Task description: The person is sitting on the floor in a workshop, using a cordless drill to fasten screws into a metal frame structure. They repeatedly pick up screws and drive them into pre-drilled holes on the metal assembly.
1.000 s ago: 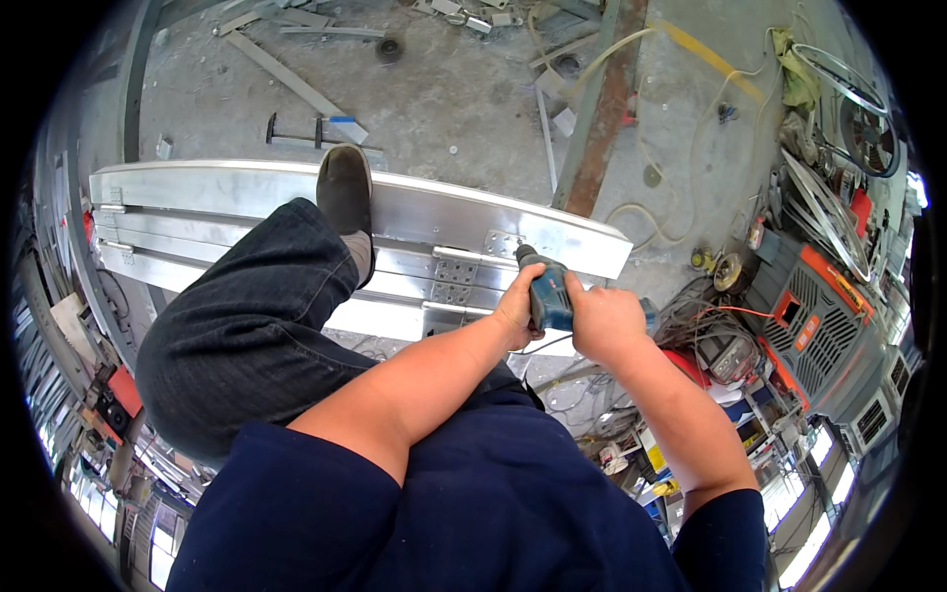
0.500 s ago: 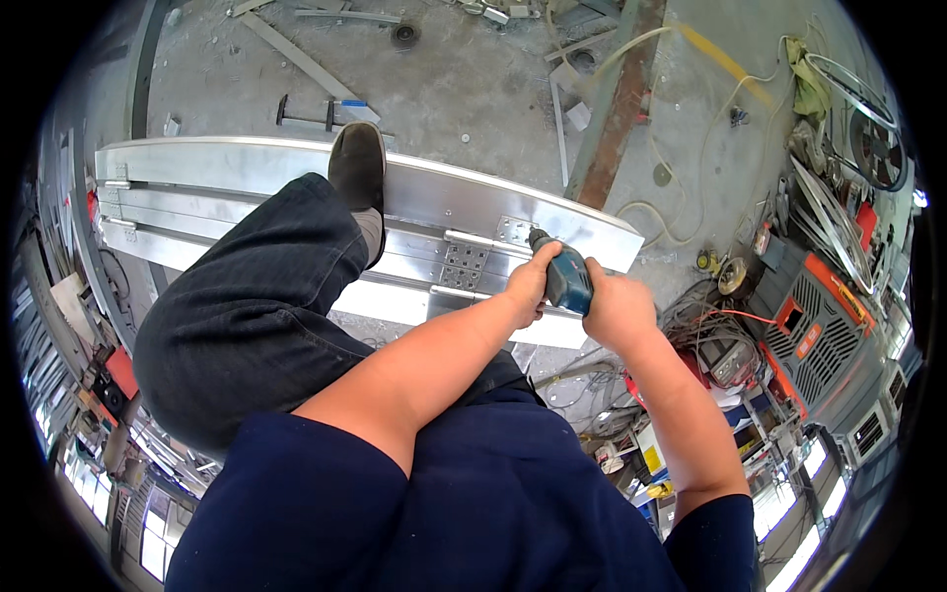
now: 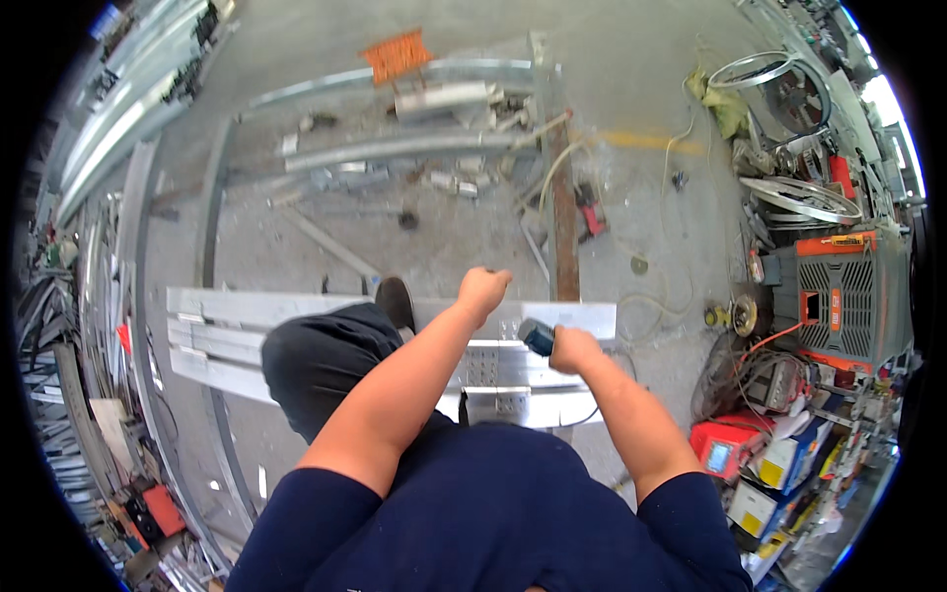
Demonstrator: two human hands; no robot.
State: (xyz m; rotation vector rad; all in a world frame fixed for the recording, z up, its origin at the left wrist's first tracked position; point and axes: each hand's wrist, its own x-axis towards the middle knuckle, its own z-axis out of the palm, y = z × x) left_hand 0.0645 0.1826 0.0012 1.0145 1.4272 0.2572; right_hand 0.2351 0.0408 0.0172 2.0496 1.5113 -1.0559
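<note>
My right hand (image 3: 575, 350) grips a dark teal power drill (image 3: 537, 336) over the right part of some long silvery metal panels (image 3: 582, 318). To its left, my left hand (image 3: 483, 294) is off the drill, raised over the panels' far edge with its fingers closed together. Whatever those fingers hold, if anything, is too small to make out. A perforated hinge plate (image 3: 482, 365) bridges the panels below my hands. My shoe (image 3: 395, 301) rests on the panels left of my left hand.
A rusty beam (image 3: 564, 237) runs away beyond the panels, with a red-and-black tool (image 3: 592, 210) beside it. Metal offcuts (image 3: 454, 183) litter the floor ahead. On the right stand an orange-and-grey machine (image 3: 838, 296), tangled cables and a red box (image 3: 725, 446). Metal frame rails (image 3: 209, 227) lie at left.
My left hand has let go of the drill and moved left and away from me. My right hand keeps the drill, now apart from the hinge plate. The view has risen and shows more floor.
</note>
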